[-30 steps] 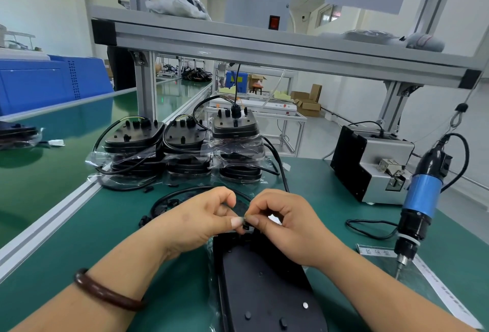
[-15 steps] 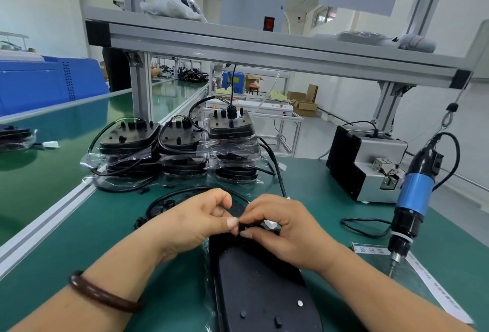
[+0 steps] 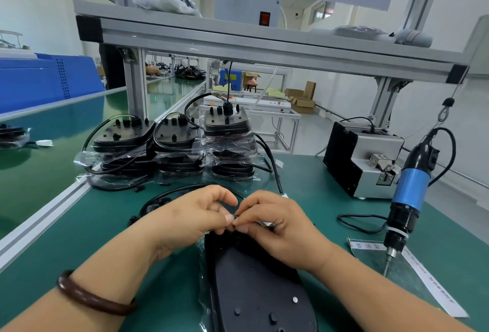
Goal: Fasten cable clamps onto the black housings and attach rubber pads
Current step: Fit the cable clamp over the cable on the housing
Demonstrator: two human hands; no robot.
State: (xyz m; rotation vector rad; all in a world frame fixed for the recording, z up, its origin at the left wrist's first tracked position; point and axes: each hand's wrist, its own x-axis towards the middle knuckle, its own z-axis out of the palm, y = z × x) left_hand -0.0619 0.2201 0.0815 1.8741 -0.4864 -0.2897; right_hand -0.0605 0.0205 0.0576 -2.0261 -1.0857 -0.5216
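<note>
Left grip and right grip pinch a tiny part, mostly hidden, at the black housing's far edge; bare table lies left, screwdriver hangs well right

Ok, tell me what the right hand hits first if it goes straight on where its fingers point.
Probably the left hand: the right hand points straight at its fingertips, almost touching, with a small part pinched between them.
</note>
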